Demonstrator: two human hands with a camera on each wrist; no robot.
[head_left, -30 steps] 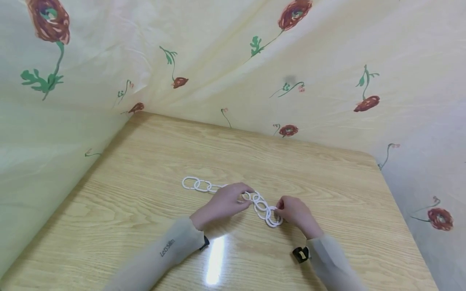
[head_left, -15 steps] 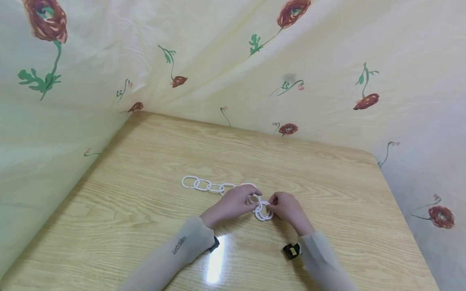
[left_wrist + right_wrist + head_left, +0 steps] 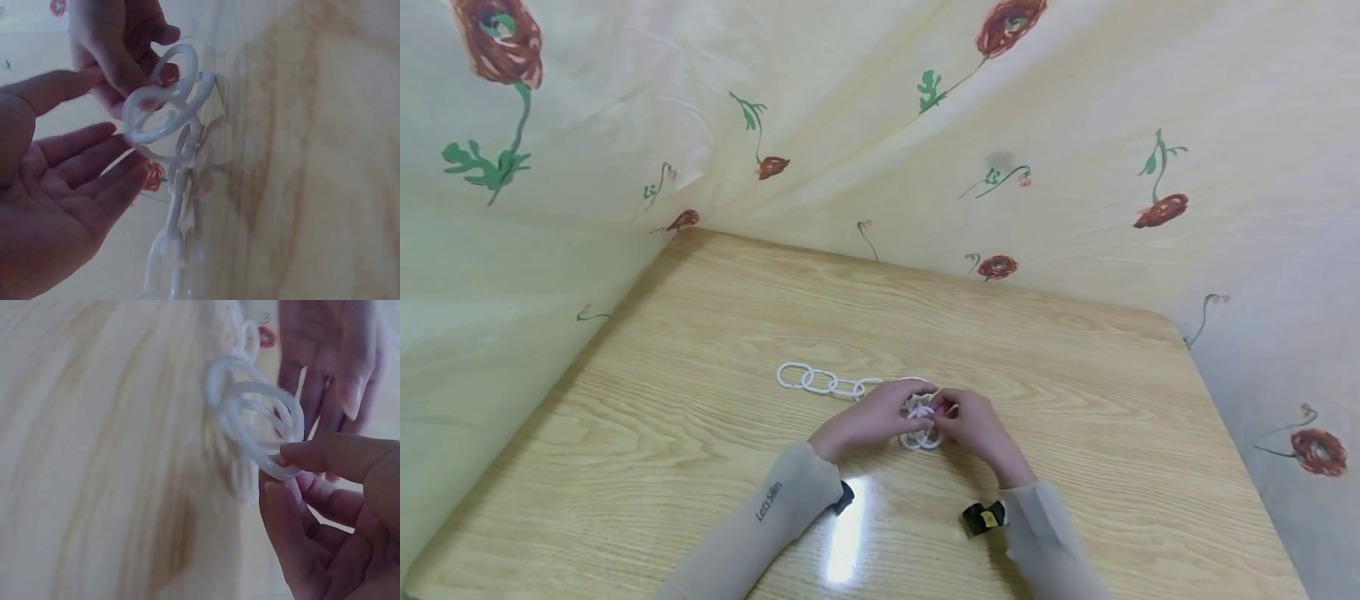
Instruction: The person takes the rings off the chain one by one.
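A chain of white plastic-looking oval links (image 3: 820, 381) lies on the wooden table, its left part stretched out nearly straight. Its right end is bunched between the two hands. My right hand (image 3: 973, 425) pinches one link (image 3: 236, 422) between thumb and fingertip; several links overlap there. Close on the other side is my left hand (image 3: 880, 412), fingers extended and spread, with a gap between thumb and fingers. In the left wrist view the left hand (image 3: 62, 194) lies beside the raised links (image 3: 172, 122), not curled round them. In the head view it partly hides the chain's middle.
The wood-grain table (image 3: 737, 308) is bounded at the back and sides by a cream curtain (image 3: 850, 150) printed with red flowers. Black wrist devices (image 3: 983, 518) sit by both cuffs. A bright light reflection (image 3: 846, 533) falls on the tabletop in front.
My right hand has moved left with the pinched link, drawing the chain's right end toward the left hand. The left hand has shifted slightly right. The chain's far left end has stayed put.
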